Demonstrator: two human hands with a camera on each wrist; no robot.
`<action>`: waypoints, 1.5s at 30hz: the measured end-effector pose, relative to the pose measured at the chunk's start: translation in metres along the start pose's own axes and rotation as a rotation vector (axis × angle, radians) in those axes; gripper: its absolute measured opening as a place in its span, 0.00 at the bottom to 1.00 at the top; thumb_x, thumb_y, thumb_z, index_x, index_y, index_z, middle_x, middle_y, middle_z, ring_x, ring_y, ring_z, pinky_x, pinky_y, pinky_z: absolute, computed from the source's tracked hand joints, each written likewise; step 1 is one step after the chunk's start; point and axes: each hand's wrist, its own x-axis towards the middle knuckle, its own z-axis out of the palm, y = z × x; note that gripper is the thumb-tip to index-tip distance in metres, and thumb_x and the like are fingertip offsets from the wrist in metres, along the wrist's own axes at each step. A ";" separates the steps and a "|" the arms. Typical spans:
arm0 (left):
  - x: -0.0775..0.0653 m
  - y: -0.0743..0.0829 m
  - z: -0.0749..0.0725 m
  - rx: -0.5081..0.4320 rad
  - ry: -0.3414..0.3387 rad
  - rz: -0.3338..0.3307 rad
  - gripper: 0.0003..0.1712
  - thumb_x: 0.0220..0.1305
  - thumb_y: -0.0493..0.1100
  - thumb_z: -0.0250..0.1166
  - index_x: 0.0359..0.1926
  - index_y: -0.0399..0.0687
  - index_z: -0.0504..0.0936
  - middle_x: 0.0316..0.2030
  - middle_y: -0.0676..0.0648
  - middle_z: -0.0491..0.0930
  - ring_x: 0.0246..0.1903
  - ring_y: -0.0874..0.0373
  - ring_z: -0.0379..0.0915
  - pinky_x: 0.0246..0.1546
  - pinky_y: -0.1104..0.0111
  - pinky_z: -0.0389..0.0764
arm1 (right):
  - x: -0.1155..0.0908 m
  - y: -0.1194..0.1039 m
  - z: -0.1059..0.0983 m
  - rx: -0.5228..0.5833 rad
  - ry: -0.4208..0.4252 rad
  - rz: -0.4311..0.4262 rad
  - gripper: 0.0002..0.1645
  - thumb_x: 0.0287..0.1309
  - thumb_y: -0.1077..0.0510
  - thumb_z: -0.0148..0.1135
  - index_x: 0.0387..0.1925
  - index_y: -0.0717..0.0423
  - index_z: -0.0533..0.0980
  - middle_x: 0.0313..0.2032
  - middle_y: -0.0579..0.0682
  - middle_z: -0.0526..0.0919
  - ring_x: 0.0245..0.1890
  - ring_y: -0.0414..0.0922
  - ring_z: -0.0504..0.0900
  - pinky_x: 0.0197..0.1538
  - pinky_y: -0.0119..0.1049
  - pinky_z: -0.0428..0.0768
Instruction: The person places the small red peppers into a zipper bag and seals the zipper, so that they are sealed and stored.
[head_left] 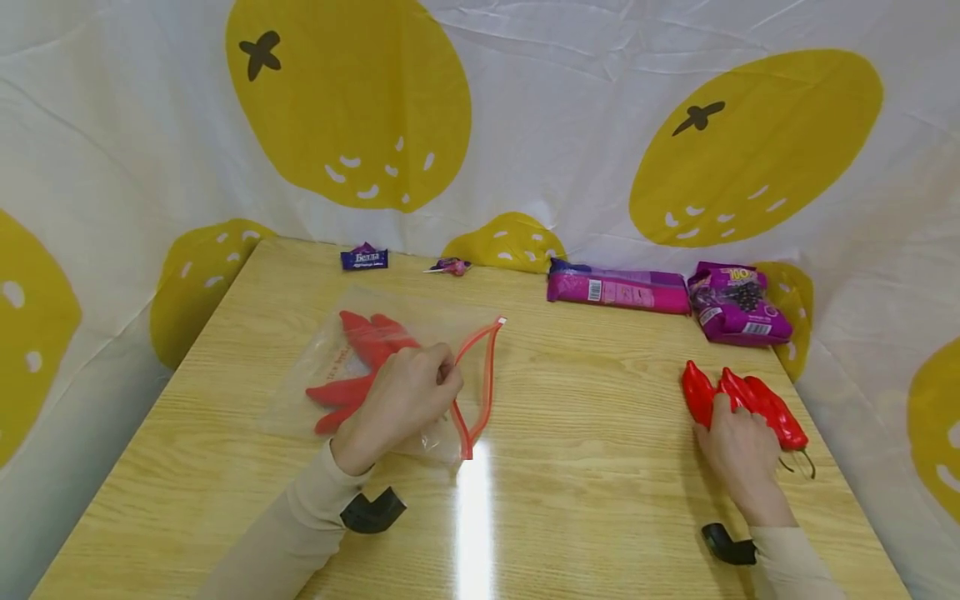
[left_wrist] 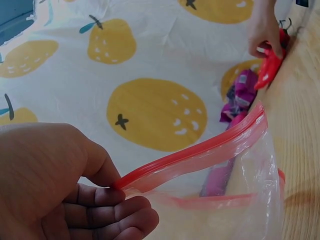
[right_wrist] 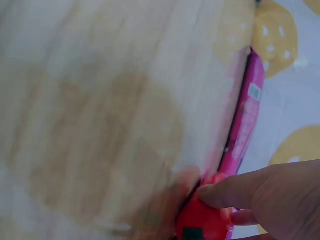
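Observation:
My left hand [head_left: 408,396] pinches the red zip rim of a clear zip-lock bag [head_left: 491,387] between thumb and index finger, and the bag's mouth gapes toward the right. Inside the bag lie several red pointed shapes [head_left: 356,393], partly hidden by the hand and seen through the plastic. In the left wrist view, the pinched red rim [left_wrist: 195,155] slants up from the thumb. Over at the right side of the table, my right hand [head_left: 742,454] grips a red pepper [head_left: 697,393], with more red peppers [head_left: 776,412] close beside it. The right thumb presses on a pepper [right_wrist: 200,220] in the right wrist view.
Along the back edge lie a small purple-wrapped candy [head_left: 364,259], a lollipop [head_left: 452,267], a long pink-purple packet [head_left: 622,287] and a plump purple packet [head_left: 742,308]. A white cloth with yellow fruit prints [head_left: 540,125] hangs behind the wooden table [head_left: 585,500].

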 end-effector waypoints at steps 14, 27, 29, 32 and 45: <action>0.001 0.003 -0.002 0.002 -0.023 -0.010 0.07 0.55 0.40 0.56 0.21 0.50 0.70 0.10 0.54 0.63 0.09 0.64 0.59 0.10 0.72 0.59 | 0.015 -0.119 -0.050 0.800 -0.233 -0.142 0.22 0.53 0.47 0.62 0.48 0.50 0.72 0.33 0.49 0.80 0.23 0.41 0.76 0.23 0.32 0.74; -0.002 0.005 0.001 0.009 -0.058 -0.018 0.07 0.55 0.40 0.56 0.22 0.49 0.71 0.10 0.54 0.63 0.08 0.63 0.58 0.10 0.73 0.59 | 0.038 -0.255 -0.020 0.613 0.254 -0.679 0.21 0.46 0.58 0.69 0.43 0.59 0.72 0.41 0.52 0.75 0.31 0.41 0.78 0.32 0.31 0.79; -0.003 0.005 0.002 0.013 -0.062 -0.025 0.07 0.56 0.40 0.56 0.22 0.50 0.70 0.10 0.54 0.63 0.09 0.63 0.58 0.10 0.72 0.60 | 0.042 -0.266 -0.012 0.569 0.278 -0.697 0.21 0.47 0.58 0.69 0.43 0.57 0.73 0.41 0.52 0.75 0.35 0.43 0.78 0.36 0.33 0.78; -0.003 0.005 0.003 0.018 -0.046 -0.016 0.07 0.55 0.40 0.55 0.22 0.51 0.70 0.10 0.54 0.62 0.09 0.64 0.57 0.11 0.72 0.59 | 0.048 -0.278 -0.004 0.512 0.299 -0.707 0.18 0.49 0.61 0.66 0.43 0.55 0.74 0.41 0.53 0.75 0.38 0.46 0.77 0.39 0.37 0.78; 0.000 0.006 0.001 0.042 0.015 0.074 0.11 0.53 0.38 0.55 0.18 0.50 0.65 0.10 0.56 0.58 0.10 0.64 0.54 0.12 0.72 0.55 | 0.062 -0.309 0.026 0.177 0.375 -0.799 0.08 0.53 0.57 0.57 0.33 0.58 0.76 0.26 0.48 0.77 0.31 0.45 0.75 0.38 0.36 0.73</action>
